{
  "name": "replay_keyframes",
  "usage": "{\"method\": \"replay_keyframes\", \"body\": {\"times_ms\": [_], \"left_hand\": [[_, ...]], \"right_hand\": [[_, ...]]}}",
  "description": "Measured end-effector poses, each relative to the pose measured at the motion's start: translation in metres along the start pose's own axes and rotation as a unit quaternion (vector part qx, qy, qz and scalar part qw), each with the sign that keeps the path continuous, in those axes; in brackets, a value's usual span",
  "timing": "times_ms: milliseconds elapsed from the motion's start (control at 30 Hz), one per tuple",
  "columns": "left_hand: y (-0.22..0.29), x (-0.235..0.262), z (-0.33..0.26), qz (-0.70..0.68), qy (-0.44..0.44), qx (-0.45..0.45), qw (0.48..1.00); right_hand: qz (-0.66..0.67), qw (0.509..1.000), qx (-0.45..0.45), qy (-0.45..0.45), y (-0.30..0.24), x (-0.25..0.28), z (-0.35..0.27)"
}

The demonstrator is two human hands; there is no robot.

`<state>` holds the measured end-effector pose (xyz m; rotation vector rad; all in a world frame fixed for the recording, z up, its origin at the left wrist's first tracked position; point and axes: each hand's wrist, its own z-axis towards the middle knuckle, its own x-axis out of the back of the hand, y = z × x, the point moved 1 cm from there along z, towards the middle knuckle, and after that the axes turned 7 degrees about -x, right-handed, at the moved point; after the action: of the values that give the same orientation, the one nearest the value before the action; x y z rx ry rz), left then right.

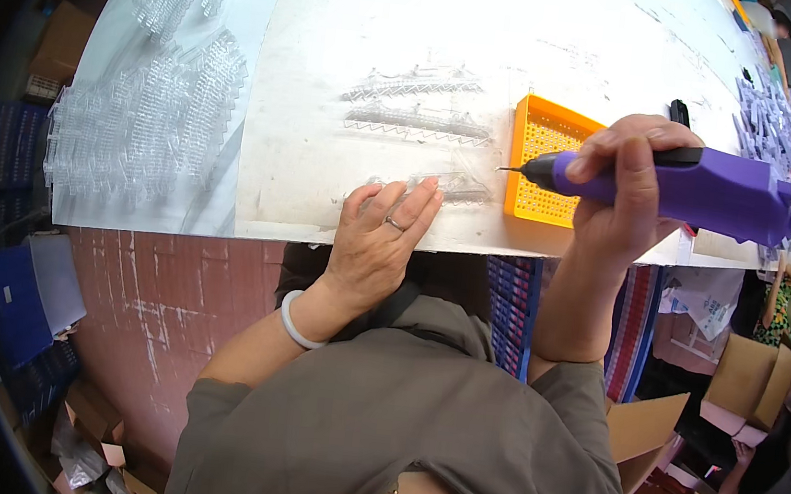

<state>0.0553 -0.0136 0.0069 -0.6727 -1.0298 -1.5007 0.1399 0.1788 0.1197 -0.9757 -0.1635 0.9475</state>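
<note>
My right hand (629, 180) is wrapped round a purple electric screwdriver (733, 196) with a black nose. Its thin bit points left, over the near-left side of an orange tray (521, 130). Many small holes or pieces dot the tray's floor; they are too small to tell apart. Near the table's front edge, my left hand (377, 235) rests with fingers stretched out on a clear plastic strip (464, 192), partly hidden beneath them. Beyond it lie two more clear toothed strips (418, 122), (417, 83), side by side.
Clear plastic parts are heaped (138, 124) at the table's left. Purple-grey pieces (771, 118) form a pile at far right, with a black object (679, 113) behind my right hand. A cable trails from the screwdriver. Below right stand an open cardboard box (753, 381) and other people.
</note>
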Motion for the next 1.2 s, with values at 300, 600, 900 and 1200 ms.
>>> {"method": "replay_keyframes", "body": {"times_ms": [300, 600, 900, 1200], "left_hand": [[0.0, -0.001, -0.002, 0.004, -0.007, 0.001, 1.0], [-0.001, -0.001, -0.002, 0.004, -0.014, 0.005, 1.0], [0.0, -0.001, -0.001, 0.003, -0.012, 0.008, 1.0], [0.0, 0.003, 0.004, -0.047, 0.021, 0.027, 0.998]], "right_hand": [[0.008, 0.998, -0.062, -0.008, 0.021, -0.014, -0.015], [-0.042, 0.996, -0.065, -0.037, 0.024, -0.015, -0.017], [-0.088, 0.991, -0.054, -0.088, 0.024, -0.015, -0.017], [-0.02, 0.997, -0.07, -0.016, 0.021, -0.022, -0.017]]}}
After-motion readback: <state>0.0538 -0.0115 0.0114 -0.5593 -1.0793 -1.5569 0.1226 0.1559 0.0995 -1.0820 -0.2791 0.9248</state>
